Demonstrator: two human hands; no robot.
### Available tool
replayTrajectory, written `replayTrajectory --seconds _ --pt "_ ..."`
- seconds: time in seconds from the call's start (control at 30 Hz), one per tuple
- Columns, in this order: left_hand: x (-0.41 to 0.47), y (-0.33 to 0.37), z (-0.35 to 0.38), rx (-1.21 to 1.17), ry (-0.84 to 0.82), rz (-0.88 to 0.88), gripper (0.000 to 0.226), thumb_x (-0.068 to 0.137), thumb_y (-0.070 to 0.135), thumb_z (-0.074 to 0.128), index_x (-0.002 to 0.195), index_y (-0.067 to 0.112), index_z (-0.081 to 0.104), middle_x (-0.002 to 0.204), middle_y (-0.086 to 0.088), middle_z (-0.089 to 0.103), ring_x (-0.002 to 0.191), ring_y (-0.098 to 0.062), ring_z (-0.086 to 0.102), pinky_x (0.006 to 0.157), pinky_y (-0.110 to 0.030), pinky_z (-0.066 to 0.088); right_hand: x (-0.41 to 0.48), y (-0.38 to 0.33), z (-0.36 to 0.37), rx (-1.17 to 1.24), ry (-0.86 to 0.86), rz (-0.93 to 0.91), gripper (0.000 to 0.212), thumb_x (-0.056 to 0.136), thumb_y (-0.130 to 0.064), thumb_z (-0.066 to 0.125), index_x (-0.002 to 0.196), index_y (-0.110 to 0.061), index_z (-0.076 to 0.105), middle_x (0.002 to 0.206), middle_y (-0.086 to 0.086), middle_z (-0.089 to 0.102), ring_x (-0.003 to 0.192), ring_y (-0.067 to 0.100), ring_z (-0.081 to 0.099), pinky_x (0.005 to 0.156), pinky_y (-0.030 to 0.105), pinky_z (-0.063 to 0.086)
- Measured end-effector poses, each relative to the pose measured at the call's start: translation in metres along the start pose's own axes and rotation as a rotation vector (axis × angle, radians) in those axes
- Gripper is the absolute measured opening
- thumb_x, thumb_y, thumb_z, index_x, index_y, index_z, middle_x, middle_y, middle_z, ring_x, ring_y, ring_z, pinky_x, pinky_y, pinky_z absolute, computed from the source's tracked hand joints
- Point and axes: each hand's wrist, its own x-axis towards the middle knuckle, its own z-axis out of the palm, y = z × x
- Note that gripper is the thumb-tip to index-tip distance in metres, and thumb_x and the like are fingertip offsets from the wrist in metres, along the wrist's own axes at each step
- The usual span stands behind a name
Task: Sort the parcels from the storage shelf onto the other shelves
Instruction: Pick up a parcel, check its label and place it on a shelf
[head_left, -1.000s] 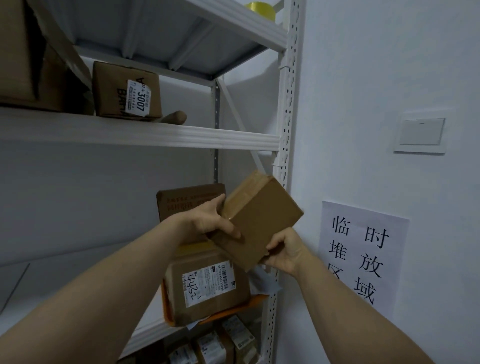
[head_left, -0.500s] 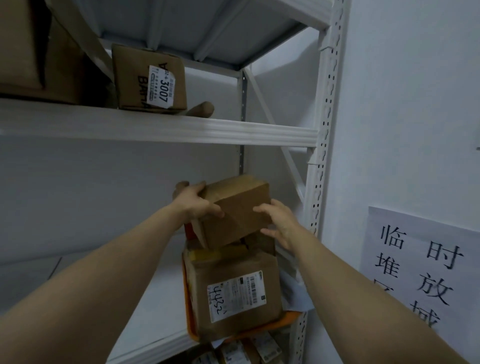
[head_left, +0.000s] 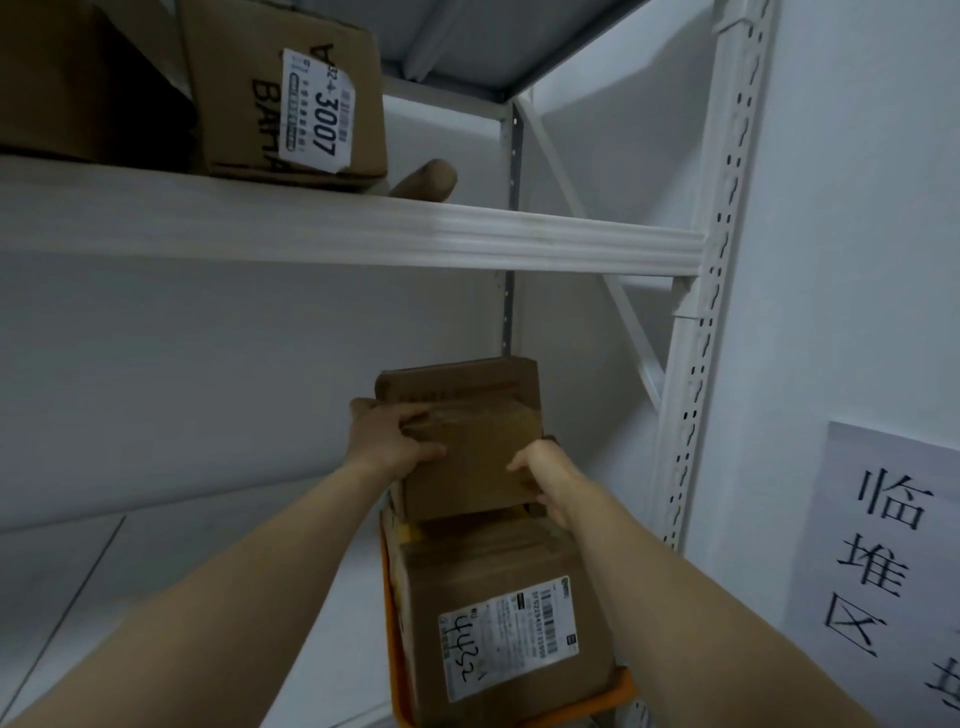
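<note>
Left hand (head_left: 395, 447) grips the left end of the small parcel (head_left: 467, 470), thumb across the near face and fingers curled over the top edge. Right hand (head_left: 545, 478) holds the right end. Its fingers pass behind the box and are hidden. Both hands are closed on the one box, which is clamped between them.

The small parcel sits level on top of the labelled parcel (head_left: 498, 623), the one marked 4432. Their edges meet, but whether the weight is fully down cannot be told. Behind and above the labelled parcel a flat carton (head_left: 457, 382) stands right at the small parcel's far side. The labelled parcel lies in an orange tray (head_left: 388, 582). To its right is the white upright (head_left: 696, 364), and further right a paper sign (head_left: 893, 571). High above it is the upper shelf beam (head_left: 363, 234), carrying the box tagged 3007 (head_left: 260, 130).

Judgement: the step is handling the top box of this stack, whether setting it down or lifting it off. To do it well:
- Keep the box level and held at both ends.
- Square it over the labelled parcel with no overhang.
- Avoid pushing the flat carton back.
- Mind the right fingers in the tight gap near the upright.
</note>
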Motion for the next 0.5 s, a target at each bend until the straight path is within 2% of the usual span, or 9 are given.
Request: replayTrajectory --seconds 0.1,0.17,0.23,0.33,0.43,0.5 --pt "0.004 -0.007 0.009 0.007 0.004 -0.01 0.063 0.068 0.023 0.084 0.127 0.02 0.061 0.135 -0.013 0.04 0.114 -0.028 0.053 0.106 -0.034 0.043 0.002 0.007 0.0 -0.029 -0.008 0.028 0.068 0.088 -0.002 0.054 0.149 -0.01 0.026 0.148 0.015 0.036 0.135 0.032 0.036 0.108 0.041 0.036" --pt "0.002 -0.008 0.014 0.022 -0.002 -0.015 0.06 0.073 0.015 0.079 0.13 0.019 0.058 0.137 -0.013 0.039 0.113 -0.027 0.054 0.105 -0.03 0.042 -0.001 0.012 0.001 0.035 -0.033 0.025 0.07 0.087 0.003 0.051 0.15 -0.01 0.024 0.152 0.013 0.031 0.137 0.031 0.033 0.108 0.04 0.036" --pt "-0.002 -0.007 0.017 0.031 -0.015 -0.029 0.061 0.08 0.008 0.07 0.137 0.018 0.05 0.14 -0.013 0.036 0.117 -0.029 0.052 0.104 -0.027 0.041 -0.005 0.012 0.002 0.07 -0.032 0.015 0.072 0.087 0.007 0.049 0.151 -0.009 0.021 0.153 0.014 0.029 0.138 0.031 0.032 0.109 0.038 0.039" --pt "-0.009 0.001 0.017 0.044 -0.019 -0.038 0.073 0.084 0.004 0.061 0.149 0.02 0.032 0.147 -0.011 0.029 0.129 -0.03 0.042 0.106 -0.035 0.041 -0.014 0.002 0.003 -0.037 0.007 0.023 0.073 0.089 0.005 0.052 0.152 -0.008 0.017 0.151 0.017 0.031 0.137 0.034 0.033 0.11 0.043 0.036" --pt "-0.024 0.018 0.008 0.066 0.017 -0.038 0.073 0.082 0.003 0.057 0.148 0.021 0.033 0.148 -0.01 0.033 0.129 -0.03 0.044 0.104 -0.039 0.045 -0.033 -0.004 -0.002 -0.081 0.041 -0.056 0.07 0.085 0.001 0.053 0.148 -0.008 0.025 0.146 0.016 0.039 0.132 0.034 0.039 0.106 0.043 0.039" --pt "-0.039 0.036 0.001 0.056 0.036 -0.004 0.068 0.084 0.0 0.054 0.147 0.017 0.036 0.148 -0.01 0.037 0.13 -0.028 0.044 0.104 -0.035 0.044 -0.051 -0.006 -0.006 -0.056 0.068 -0.133 0.069 0.08 0.0 0.051 0.146 -0.009 0.032 0.143 0.014 0.043 0.129 0.032 0.042 0.106 0.045 0.04"
